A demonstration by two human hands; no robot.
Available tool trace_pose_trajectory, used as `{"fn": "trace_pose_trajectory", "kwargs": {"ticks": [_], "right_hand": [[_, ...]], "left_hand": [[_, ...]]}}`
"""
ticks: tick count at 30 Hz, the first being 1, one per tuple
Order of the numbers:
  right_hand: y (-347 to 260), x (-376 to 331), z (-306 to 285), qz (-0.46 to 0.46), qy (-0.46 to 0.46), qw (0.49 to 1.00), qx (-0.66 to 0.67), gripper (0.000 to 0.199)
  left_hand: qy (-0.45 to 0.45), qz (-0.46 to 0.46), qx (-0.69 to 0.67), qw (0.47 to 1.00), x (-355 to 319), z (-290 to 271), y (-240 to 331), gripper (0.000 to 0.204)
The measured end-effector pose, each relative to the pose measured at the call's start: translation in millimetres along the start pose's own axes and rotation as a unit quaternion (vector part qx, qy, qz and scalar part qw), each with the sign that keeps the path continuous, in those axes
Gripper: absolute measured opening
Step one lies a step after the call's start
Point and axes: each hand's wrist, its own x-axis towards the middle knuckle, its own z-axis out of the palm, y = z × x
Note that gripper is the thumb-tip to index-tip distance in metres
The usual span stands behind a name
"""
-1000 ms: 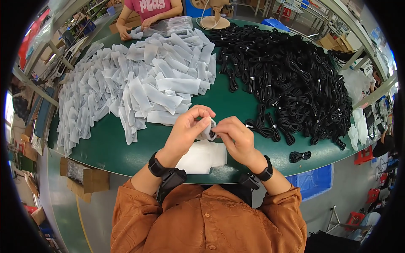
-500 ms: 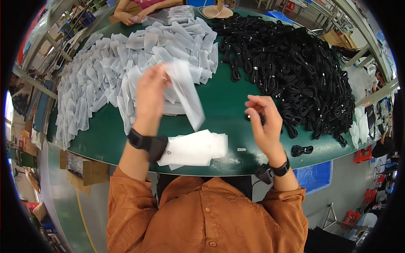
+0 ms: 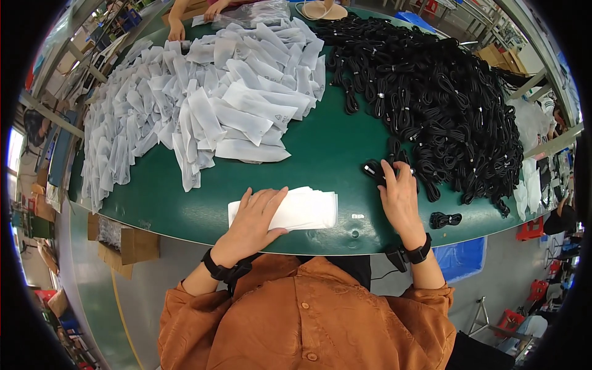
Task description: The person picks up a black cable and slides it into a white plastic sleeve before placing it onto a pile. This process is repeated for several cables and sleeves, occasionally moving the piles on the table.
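The left hand [image 3: 251, 217] lies flat on stacked white bags [image 3: 311, 208], partly hiding them. The right hand [image 3: 401, 200] partly covers a coiled black cable [image 3: 371, 168] beside the cable pile [image 3: 450, 117]; whether it grips, I cannot tell.

own hands [image 3: 251, 217] [image 3: 401, 200]: 2 | bag stack [image 3: 311, 209]: 1 | black cable heap [image 3: 444, 111]: 1 | pouch heap [image 3: 246, 111]: 1

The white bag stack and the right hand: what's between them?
The head view shows a small pale strip on the green tabletop between the white bag stack and right hand, plus a round mark nearer the edge.
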Motion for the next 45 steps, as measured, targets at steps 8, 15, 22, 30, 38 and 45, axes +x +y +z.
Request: {"fn": "trace_pose_trajectory", "kwargs": {"ticks": [8, 15, 22, 30, 38, 45], "right_hand": [[-1.4, -16.0, 4.5, 0.001, -0.020, 0.999, -0.046, 0.043], [-28.0, -25.4, 0.7, 0.211, -0.159, 0.856, 0.444, 0.037], [-75.2, -21.7, 0.8, -0.002, -0.097, 0.894, 0.438, 0.040], [-73.5, -26.2, 2.8, -0.044, -0.100, 0.926, 0.361, 0.043], [-78.5, -30.9, -2.7, -0.040, -0.093, 0.917, 0.386, 0.037], [-68.9, -26.2, -3.1, -0.099, -0.164, 0.920, 0.341, 0.029]], "left_hand": [[0.154, 0.051, -0.051, 0.986, 10.0, 12.1, 24.9, 0.053], [0.199, 0.012, -0.026, 0.980, 28.4, 38.0, 28.9, 0.021], [0.226, -0.014, -0.093, 0.970, 28.7, 38.6, 29.3, 0.014], [0.209, -0.017, -0.105, 0.972, 28.0, 40.1, 33.1, 0.011], [0.196, -0.043, -0.136, 0.970, 26.0, 38.4, 30.6, 0.010], [0.178, -0.072, -0.283, 0.940, 21.8, 34.7, 28.2, 0.012]]}}
